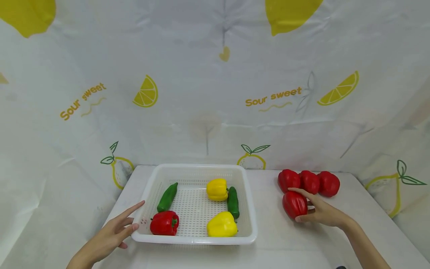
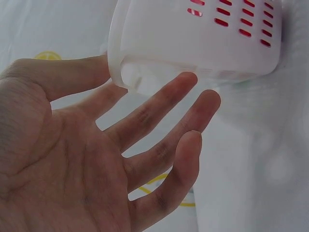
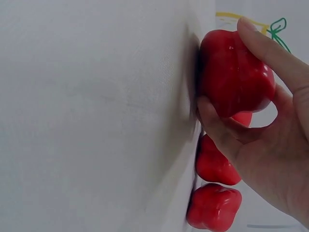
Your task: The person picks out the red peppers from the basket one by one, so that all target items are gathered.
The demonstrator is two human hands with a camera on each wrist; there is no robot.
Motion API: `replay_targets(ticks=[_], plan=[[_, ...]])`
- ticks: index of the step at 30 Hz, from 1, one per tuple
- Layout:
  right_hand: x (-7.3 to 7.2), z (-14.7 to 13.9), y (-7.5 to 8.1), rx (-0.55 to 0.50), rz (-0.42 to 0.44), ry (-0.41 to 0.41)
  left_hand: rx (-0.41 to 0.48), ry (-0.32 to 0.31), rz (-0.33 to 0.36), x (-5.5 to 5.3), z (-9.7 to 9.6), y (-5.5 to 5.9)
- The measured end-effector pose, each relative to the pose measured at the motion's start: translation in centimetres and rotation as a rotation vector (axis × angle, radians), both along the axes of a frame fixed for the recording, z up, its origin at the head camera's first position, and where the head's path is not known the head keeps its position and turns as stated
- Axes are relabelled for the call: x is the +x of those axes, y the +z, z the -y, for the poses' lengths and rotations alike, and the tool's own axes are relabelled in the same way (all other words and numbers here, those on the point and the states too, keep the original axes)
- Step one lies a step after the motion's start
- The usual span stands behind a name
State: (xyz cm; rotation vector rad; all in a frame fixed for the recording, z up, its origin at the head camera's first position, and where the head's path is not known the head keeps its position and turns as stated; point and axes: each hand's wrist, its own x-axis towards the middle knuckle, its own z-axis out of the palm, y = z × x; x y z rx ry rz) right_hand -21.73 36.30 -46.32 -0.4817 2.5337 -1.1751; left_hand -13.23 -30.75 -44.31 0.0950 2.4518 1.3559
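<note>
My right hand [image 1: 321, 213] grips a red bell pepper [image 1: 293, 205] on the right part of the table, thumb on one side and fingers on the other. In the right wrist view this pepper [image 3: 235, 72] is held close to the tabletop. Behind it three more red bell peppers [image 1: 309, 182] sit in a row. At the left end of a white plastic basket [image 1: 193, 241], my left hand [image 1: 109, 233] has its fingers spread, fingertips right at the rim. The left wrist view shows the palm of this left hand [image 2: 82, 164] facing the basket's slotted side [image 2: 159, 38], gripping nothing.
Inside the basket lie a red bell pepper [image 1: 164, 223], two yellow bell peppers [image 1: 221, 225], a long green pepper [image 1: 167, 198] and a dark green cucumber-like vegetable [image 1: 233, 203]. A white lemon-print sheet [image 1: 201, 93] hangs behind the white table [image 1: 272, 235].
</note>
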Motion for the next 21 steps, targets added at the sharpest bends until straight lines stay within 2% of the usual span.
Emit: replay_targets(ticks=[7,14,21], plan=[[0.6,0.0,0.5,0.002,-0.001,0.033,0.003,-0.002,0.002,0.1,0.0,0.0],[1.0,0.0,1.5,0.028,-0.04,0.031,0.001,0.014,-0.004,0.1,-0.1,0.1],[1.0,0.0,1.3,0.04,-0.079,0.001,0.005,0.023,-0.002,0.0,-0.2,0.1]])
